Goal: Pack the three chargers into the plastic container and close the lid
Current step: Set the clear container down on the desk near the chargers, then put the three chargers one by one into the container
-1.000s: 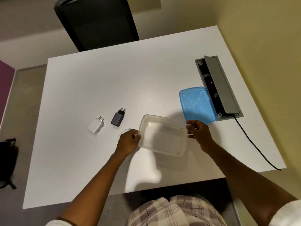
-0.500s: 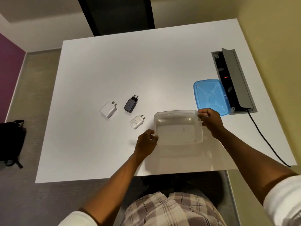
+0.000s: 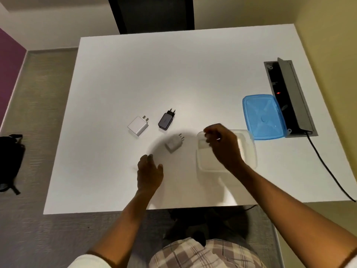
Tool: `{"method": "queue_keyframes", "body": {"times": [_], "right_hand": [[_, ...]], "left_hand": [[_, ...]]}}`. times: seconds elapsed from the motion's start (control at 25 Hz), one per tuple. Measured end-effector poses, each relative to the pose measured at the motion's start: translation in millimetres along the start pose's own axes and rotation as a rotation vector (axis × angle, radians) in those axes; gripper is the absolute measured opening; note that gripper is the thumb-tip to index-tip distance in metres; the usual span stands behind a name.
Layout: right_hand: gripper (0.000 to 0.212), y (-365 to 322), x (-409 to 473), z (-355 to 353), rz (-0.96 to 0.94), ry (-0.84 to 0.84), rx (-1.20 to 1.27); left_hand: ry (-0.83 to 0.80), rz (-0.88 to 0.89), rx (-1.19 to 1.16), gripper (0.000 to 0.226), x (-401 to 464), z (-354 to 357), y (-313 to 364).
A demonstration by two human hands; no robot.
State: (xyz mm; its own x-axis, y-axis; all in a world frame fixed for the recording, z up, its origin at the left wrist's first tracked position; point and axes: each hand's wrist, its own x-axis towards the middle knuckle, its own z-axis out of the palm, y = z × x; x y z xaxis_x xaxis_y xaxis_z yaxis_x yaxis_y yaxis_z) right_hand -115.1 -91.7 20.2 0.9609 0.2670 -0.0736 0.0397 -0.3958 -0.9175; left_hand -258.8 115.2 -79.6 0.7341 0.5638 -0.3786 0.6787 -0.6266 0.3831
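**Container set down, hands off — no charger packed yet**

Both hands have let go of the plastic container [image 3: 249, 151]; half a second ago each gripped an end of it. Now it sits on the desk [image 3: 173, 74], open side up.

- Right hand [image 3: 222, 144]: hovering over the container's left part, fingers loosely curled, blurred. Holding nothing that can be made out.
- Left hand [image 3: 149, 171]: above the desk, left of the container and nearer the person. Fingers relaxed, slightly apart, empty.

Progress, judged from the layout: nothing packed. All three chargers lie on the desk, left of the container.
- Small white charger [image 3: 173, 144]: just left of the container, in the hands' shadow, prongs pointing up-right.
- Black charger [image 3: 166, 120]: further left and farther from the person.
- Larger white charger [image 3: 138, 125]: furthest left.

Blue lid [image 3: 262, 117]: flat on the desk, at the container's far right corner, against the open socket box [image 3: 289, 97].

Left to do: three picks, three placements, lid on.

Container looks translucent, rectangular, shallow, rounded corners; the visible part of its floor is bare, the rest hidden by the right hand.
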Motion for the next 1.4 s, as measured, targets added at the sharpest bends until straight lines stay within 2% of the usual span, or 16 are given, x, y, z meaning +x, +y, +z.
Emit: {"method": "queue_keyframes", "body": {"times": [0.12,0.24,0.36,0.48,0.6,0.8,0.96,1.12,1.2,1.4], "right_hand": [[0.015,-8.3,-17.7,74.6,0.082,-0.163,-0.088],[0.045,1.0,-17.7,129.2,0.358,-0.229,-0.217],[0.064,14.5,-6.8,157.1,0.551,-0.155,-0.304],[0.07,24.1,2.3,174.7,0.609,-0.046,-0.362],[0.071,27.5,10.1,185.1,0.592,0.023,-0.405],[0.062,23.0,21.0,195.1,0.592,0.031,-0.452],[0.061,17.8,21.3,196.8,0.557,-0.037,-0.52],[0.071,17.9,11.1,202.1,0.432,-0.159,-0.699],[0.068,21.3,4.4,200.6,0.367,-0.181,-0.762],[0.066,8.1,-9.5,178.3,0.242,-0.24,-0.692]], "left_hand": [[-0.085,0.044,0.126,0.071,20.7,8.0,-26.2],[-0.043,0.119,0.131,0.075,28.5,23.8,-35.9],[0.077,0.198,0.193,0.076,28.5,39.4,-48.8],[0.179,0.227,0.215,0.077,33.5,50.8,-62.0],[0.217,0.229,0.196,0.078,37.1,56.0,-64.1],[0.218,0.227,0.206,0.077,38.3,57.4,-65.1],[0.209,0.226,0.2,0.077,40.0,58.3,-67.5],[0.216,0.231,0.206,0.076,40.2,59.2,-68.2],[0.213,0.227,0.213,0.076,40.3,59.0,-67.8],[0.21,0.233,0.206,0.074,39.4,56.8,-67.7]]}}
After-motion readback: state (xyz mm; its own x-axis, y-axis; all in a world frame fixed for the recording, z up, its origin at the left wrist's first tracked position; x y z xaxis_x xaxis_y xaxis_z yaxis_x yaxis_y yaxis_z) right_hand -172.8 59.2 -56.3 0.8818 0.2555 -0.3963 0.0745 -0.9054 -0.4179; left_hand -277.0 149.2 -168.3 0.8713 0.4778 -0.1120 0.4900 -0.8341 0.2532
